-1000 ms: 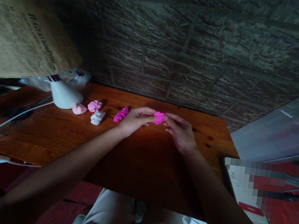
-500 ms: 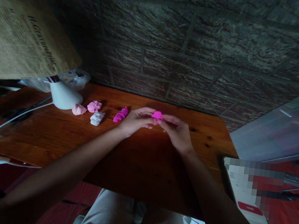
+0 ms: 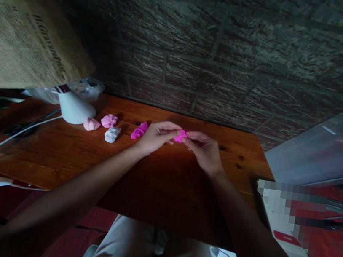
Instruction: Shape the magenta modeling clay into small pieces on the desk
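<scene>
A small bright pink lump of modelling clay [image 3: 180, 136] is pinched between both hands above the wooden table [image 3: 89, 168]. My left hand [image 3: 156, 137] grips its left side between thumb and fingers. From the right, my right hand [image 3: 204, 150] pinches the same lump with thumb and forefinger. Just left of my left hand lies a magenta clay lump [image 3: 139, 131]. Farther left sit a pink lump [image 3: 109, 120], a pale pink lump [image 3: 91, 124] and a white lump [image 3: 112, 134]. The fingers hide part of the held clay.
A lamp with a white base [image 3: 75, 108] and newsprint shade [image 3: 34, 37] stands at the left, its white cord [image 3: 6, 145] looping over the table edge. Behind the table rises a stone-pattern wall [image 3: 196, 42]. A partly blurred tablet-like object [image 3: 286, 238] is at the right.
Both hands still hold the bright pink clay. It looks more compact now, and my left thumb has moved onto it.
</scene>
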